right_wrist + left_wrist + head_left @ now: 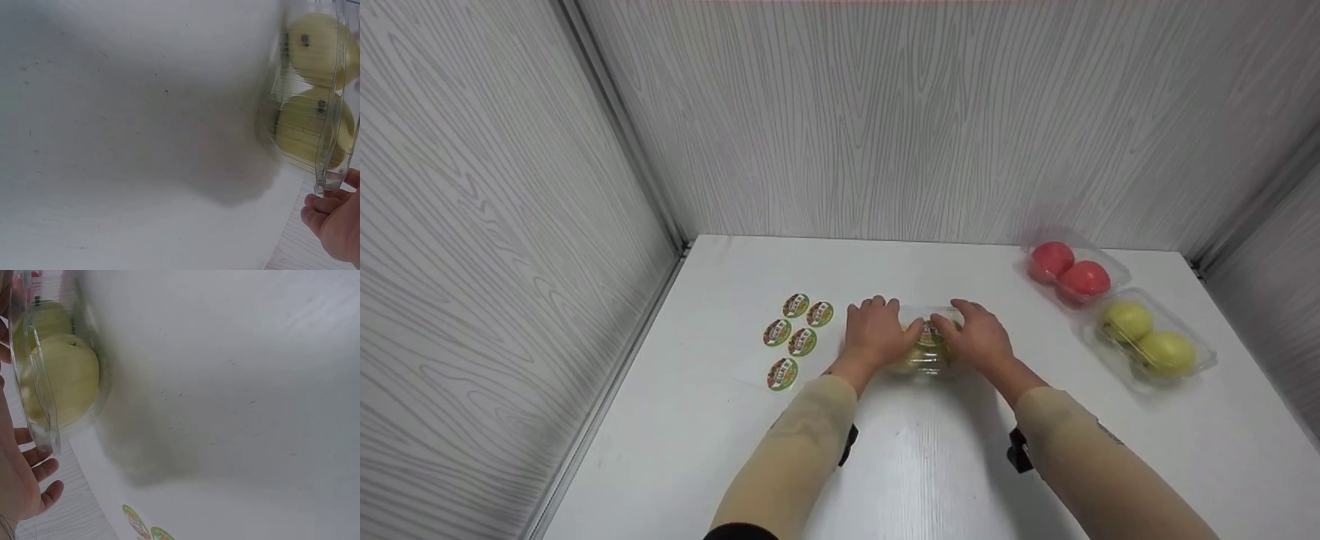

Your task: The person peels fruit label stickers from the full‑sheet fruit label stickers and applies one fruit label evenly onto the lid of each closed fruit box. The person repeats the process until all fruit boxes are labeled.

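Observation:
A clear plastic clamshell box (928,369) sits on the white table with yellow-green, apple-like fruits (306,124) inside. My left hand (877,330) grips its left side, with the thumb on top of the lid and fingers along the rim. From the right, my right hand (981,339) holds the opposite side, its thumb also on the lid. Between the two thumbs a round label sticker (930,332) shows on the lid, partly covered by them. In the left wrist view, the fingertips (46,468) stand at the box's rim.
Several round label stickers (802,342) lie to the left of the box. At the back right stands a clear box with two red fruits (1084,280). Nearer, another clear box holds two yellow-green fruits (1165,353). Wood-grain panels (855,127) enclose the table (697,457).

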Tool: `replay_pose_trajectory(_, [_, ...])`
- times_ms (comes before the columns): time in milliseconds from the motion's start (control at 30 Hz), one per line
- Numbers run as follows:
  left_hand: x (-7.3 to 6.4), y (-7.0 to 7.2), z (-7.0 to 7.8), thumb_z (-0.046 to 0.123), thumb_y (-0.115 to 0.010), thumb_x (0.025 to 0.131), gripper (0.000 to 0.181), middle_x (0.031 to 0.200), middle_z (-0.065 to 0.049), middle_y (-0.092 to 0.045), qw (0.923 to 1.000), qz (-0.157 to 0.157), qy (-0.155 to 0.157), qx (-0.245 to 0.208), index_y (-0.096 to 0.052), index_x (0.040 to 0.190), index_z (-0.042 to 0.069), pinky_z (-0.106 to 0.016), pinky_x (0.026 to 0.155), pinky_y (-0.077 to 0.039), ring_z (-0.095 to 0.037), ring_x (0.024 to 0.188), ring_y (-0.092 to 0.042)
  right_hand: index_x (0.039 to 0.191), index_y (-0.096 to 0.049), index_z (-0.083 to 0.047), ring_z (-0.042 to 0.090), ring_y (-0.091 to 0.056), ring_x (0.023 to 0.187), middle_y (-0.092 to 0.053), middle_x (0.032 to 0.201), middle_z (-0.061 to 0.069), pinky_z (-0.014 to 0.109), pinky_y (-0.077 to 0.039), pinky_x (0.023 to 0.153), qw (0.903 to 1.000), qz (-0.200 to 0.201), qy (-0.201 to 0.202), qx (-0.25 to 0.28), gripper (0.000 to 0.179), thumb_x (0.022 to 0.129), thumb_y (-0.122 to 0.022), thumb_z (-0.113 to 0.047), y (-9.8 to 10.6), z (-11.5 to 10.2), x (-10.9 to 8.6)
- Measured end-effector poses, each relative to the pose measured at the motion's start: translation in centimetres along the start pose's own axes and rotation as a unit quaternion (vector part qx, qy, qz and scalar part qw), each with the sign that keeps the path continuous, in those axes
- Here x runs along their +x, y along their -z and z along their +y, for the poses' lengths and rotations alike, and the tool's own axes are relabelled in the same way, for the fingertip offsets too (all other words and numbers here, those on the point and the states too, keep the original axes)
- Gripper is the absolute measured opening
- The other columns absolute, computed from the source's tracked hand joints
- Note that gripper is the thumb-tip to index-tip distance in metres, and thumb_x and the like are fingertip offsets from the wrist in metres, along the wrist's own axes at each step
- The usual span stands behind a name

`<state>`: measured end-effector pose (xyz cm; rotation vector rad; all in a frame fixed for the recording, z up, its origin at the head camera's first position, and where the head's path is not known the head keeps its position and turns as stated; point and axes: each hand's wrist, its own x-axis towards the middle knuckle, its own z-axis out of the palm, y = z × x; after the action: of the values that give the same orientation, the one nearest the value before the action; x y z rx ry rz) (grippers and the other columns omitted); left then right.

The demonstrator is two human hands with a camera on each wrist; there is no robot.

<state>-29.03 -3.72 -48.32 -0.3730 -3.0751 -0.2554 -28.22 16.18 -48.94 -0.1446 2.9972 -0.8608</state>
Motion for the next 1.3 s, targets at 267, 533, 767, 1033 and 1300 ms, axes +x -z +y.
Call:
replay_pose_trajectory(267, [0.1,-0.2,0.2,0.065,-0.039,0.105,0.071,0.126,-0.011,-0.070,0.9999,-0.002,0.008,-0.007,-0.069,0.137,0.008,-0.054,0.104,-0.046,-0.030,0.120,-0.064,0.151,-0.052,0.004,0.047,-0.051,0.141,-0.054,0.152,0.029,0.058,-0.040,0.116,0.9995,0.007,-0.022,0.023,0.074,0.104,-0.058,-0.053,-0.1,-0.3,-0.1])
replay_pose_trajectory(533, [0.3,-0.5,0.2,0.065,-0.041,0.104,0.069,0.120,-0.010,-0.071,0.9999,0.008,0.015,-0.002,-0.072,0.128,0.009,-0.053,0.102,-0.048,-0.030,0.115,-0.066,0.151,-0.053,0.003,0.047,-0.055,0.136,-0.060,0.145,0.029,0.058,-0.043,0.113,0.9987,0.015,-0.036,0.032,0.076,0.103,-0.059,-0.055,-0.4,-0.4,-0.1])
replay_pose_trajectory(767, [0.4,-0.9,0.2,0.068,-0.042,0.103,0.069,0.115,-0.009,-0.072,0.9996,0.018,0.024,0.001,-0.074,0.123,0.010,-0.052,0.099,-0.048,-0.029,0.112,-0.067,0.152,-0.053,0.002,0.047,-0.056,0.135,-0.060,0.145,0.028,0.058,-0.044,0.112,0.9983,0.025,-0.038,0.037,0.077,0.102,-0.058,-0.057,-1.0,-0.4,-0.2])
replay_pose_trajectory(1033, [0.5,-1.0,0.2,0.068,-0.043,0.102,0.069,0.116,-0.009,-0.073,0.9994,0.015,0.031,-0.008,-0.075,0.124,0.011,-0.052,0.099,-0.048,-0.028,0.111,-0.068,0.152,-0.053,0.002,0.045,-0.056,0.136,-0.059,0.146,0.028,0.058,-0.044,0.113,0.9981,0.026,-0.044,0.032,0.078,0.100,-0.060,-0.057,-1.0,-0.3,-0.3])
replay_pose_trajectory(1300, [0.5,-0.7,0.3,0.068,-0.044,0.101,0.069,0.121,-0.009,-0.072,0.9992,0.004,0.039,-0.011,-0.072,0.130,0.012,-0.053,0.102,-0.046,-0.029,0.114,-0.067,0.152,-0.053,0.000,0.044,-0.056,0.136,-0.060,0.146,0.027,0.057,-0.044,0.113,0.9979,0.023,-0.051,0.033,0.077,0.100,-0.062,-0.056,-0.9,-0.6,-0.5])
